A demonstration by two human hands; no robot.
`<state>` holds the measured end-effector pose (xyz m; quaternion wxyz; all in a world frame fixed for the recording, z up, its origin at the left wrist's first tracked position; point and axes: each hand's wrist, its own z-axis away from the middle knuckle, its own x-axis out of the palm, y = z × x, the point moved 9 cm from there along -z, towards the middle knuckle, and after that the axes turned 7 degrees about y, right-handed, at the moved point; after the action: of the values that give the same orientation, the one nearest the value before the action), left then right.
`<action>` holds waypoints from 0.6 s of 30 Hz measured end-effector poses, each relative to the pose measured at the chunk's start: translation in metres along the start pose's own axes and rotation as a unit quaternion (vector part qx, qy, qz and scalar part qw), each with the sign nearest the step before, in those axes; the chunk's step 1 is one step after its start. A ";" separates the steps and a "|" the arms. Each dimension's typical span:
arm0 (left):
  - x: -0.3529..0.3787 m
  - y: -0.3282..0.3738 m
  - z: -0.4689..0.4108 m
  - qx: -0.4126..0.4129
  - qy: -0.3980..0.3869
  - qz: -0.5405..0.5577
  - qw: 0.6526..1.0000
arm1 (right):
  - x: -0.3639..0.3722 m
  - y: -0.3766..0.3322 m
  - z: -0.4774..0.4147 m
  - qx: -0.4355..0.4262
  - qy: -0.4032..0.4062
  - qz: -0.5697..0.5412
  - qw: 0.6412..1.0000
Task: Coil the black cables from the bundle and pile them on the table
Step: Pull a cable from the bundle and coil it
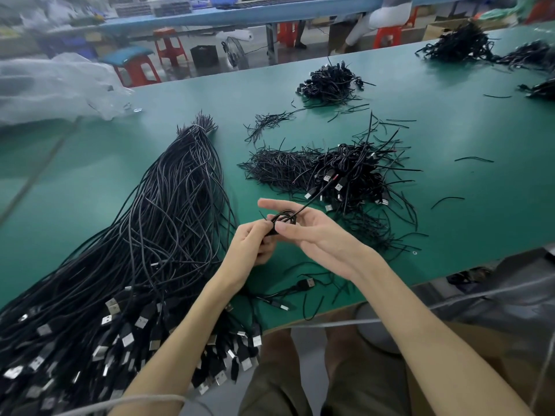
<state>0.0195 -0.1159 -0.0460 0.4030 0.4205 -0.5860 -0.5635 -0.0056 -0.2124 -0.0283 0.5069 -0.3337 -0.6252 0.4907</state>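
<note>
Above the green tabletop [450, 220], a small coil of thin black cable [283, 219] is pinched between the left hand [255, 243] and right hand [315, 232]
Light, limp, probably springy, it is best gripped across its loops, fingers curled tight

Left on the table [450, 139], bundle [156, 235], plug ends over the near edge. Right of it, pile of coiled cables [345, 172], smaller pile [330, 82] behind. Between bundle and pile, near the front edge, left hand [255, 241] and right hand [312, 232] around one coil [282, 219]. Far left, plastic bag [54, 85].
</note>
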 end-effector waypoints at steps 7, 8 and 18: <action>-0.002 -0.002 0.000 -0.011 0.006 0.050 0.999 | -0.008 0.004 -0.002 -0.021 0.033 0.144 0.989; -0.003 -0.004 -0.001 -0.014 0.007 0.053 0.998 | -0.010 0.002 -0.003 -0.036 0.048 0.168 0.984; -0.002 -0.004 0.000 -0.017 -0.007 0.045 0.999 | -0.019 -0.014 -0.005 -0.111 0.190 0.300 0.928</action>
<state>0.0205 -0.1138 -0.0502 0.4307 0.3829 -0.5975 -0.5575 0.0058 -0.2326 -0.0213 0.4048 -0.6471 -0.4382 0.4747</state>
